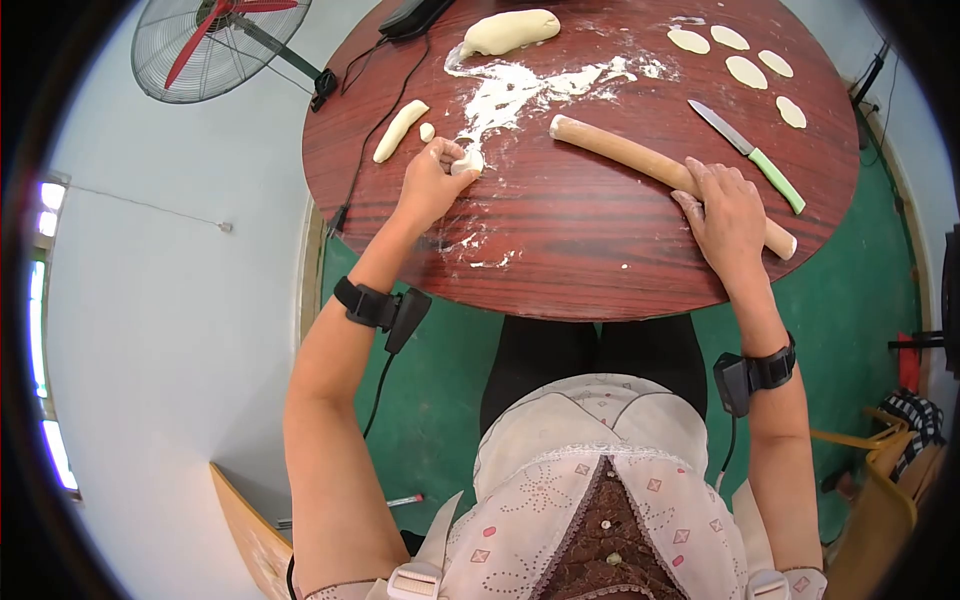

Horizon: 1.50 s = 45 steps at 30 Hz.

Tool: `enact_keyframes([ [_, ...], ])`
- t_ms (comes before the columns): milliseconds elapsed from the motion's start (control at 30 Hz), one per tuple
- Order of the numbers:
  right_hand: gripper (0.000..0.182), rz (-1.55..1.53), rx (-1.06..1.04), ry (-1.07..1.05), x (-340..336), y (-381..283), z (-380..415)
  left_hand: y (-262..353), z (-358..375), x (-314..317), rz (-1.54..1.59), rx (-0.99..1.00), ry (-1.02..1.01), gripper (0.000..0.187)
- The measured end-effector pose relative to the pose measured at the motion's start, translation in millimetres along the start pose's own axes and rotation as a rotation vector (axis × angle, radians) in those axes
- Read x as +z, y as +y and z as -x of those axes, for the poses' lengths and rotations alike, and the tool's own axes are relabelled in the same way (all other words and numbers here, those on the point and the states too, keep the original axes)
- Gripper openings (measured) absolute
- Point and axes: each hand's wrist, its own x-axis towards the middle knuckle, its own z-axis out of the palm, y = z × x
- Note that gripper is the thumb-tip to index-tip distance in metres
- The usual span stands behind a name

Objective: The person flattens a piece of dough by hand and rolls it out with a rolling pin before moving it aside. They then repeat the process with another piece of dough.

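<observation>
My left hand pinches a small round piece of dough at the edge of the scattered white flour. Just beyond it lie a tiny dough lump and a short dough roll. My right hand is closed over the near part of a wooden rolling pin, which lies slantwise on the table. To the right of the pin rests a knife with a green handle, its blade pointing away from me.
A large dough log sits at the far side of the round wooden table. Several flat dough wrappers lie at the far right. A black cable runs along the left side, near a wall-side fan.
</observation>
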Motion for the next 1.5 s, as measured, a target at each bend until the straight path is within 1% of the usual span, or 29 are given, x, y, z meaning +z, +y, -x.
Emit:
enact_keyframes([
  [33, 0.039, -0.004, 0.002, -0.006, 0, 0, -1, 4, 1, 1, 0.068, -0.01, 0.014, 0.024],
  [133, 0.039, -0.009, 0.008, -0.016, -1, 0, -1, -19, -19, -4, 0.155, -0.066, -0.019, 0.025],
  [167, 0.039, -0.007, 0.004, -0.009, 0, 0, -1, -25, -23, -5, 0.214, -0.08, 0.026, 0.028],
  [267, 0.039, -0.009, 0.011, -0.02, -1, 0, -2, -12, -28, -16, 0.398, -0.217, 0.131, 0.026],
  [300, 0.039, -0.011, 0.018, -0.029, -1, 0, -2, -4, -25, -18, 0.435, -0.239, 0.104, 0.025],
  [400, 0.039, -0.006, 0.006, -0.01, 0, 0, -2, -11, -27, -10, 0.428, -0.223, -0.027, 0.026],
  [433, 0.039, -0.005, 0.006, -0.008, 0, 0, -2, -14, -28, -5, 0.428, -0.169, -0.01, 0.022],
  [533, 0.039, -0.003, 0.006, -0.006, 0, 0, -1, -13, -22, 2, -0.212, 0.183, 0.145, 0.016],
  [567, 0.039, -0.004, 0.008, -0.008, 0, 0, -1, -10, -19, 1, -0.359, 0.253, 0.214, 0.013],
  [667, 0.04, 0.003, 0.008, -0.011, 0, 0, -1, -9, -10, -4, -0.386, 0.345, 0.099, 0.023],
  [767, 0.04, 0.006, 0.006, -0.01, 0, 0, -1, -13, 7, 7, -0.563, 0.474, -0.022, 0.037],
  [867, 0.04, 0.011, -0.003, -0.003, 1, 0, -1, -14, 13, 7, -0.6, 0.423, -0.077, 0.045],
  [967, 0.04, 0.011, -0.005, -0.001, 2, 1, -1, 4, 2, -4, -0.694, 0.513, -0.064, 0.032],
  [1067, 0.04, -0.007, 0.003, -0.016, 1, -1, 0, 7, -20, -6, -0.493, 0.329, -0.165, 0.021],
  [1100, 0.039, -0.01, 0.014, -0.018, 1, 0, 0, 7, -23, -4, -0.423, 0.584, 0.03, 0.018],
  [1200, 0.04, 0.004, -0.002, 0.004, 0, 1, -1, 7, -25, -4, -0.318, 0.199, 0.027, 0.019],
  [1233, 0.039, 0.009, 0.003, 0.002, -1, 1, 0, -1, -28, -5, -0.278, 0.206, 0.044, 0.02],
  [1333, 0.039, 0.013, 0.004, -0.002, 0, -1, 0, -9, -28, -5, -0.138, 0.144, 0.089, 0.021],
  [1433, 0.038, 0.014, 0.013, -0.009, 0, -1, -1, 0, -22, -4, 0.083, -0.001, 0.038, 0.022],
  [1500, 0.038, 0.011, 0.015, -0.009, -1, -1, -1, 13, -10, -2, -0.176, 0.214, 0.013, 0.021],
])
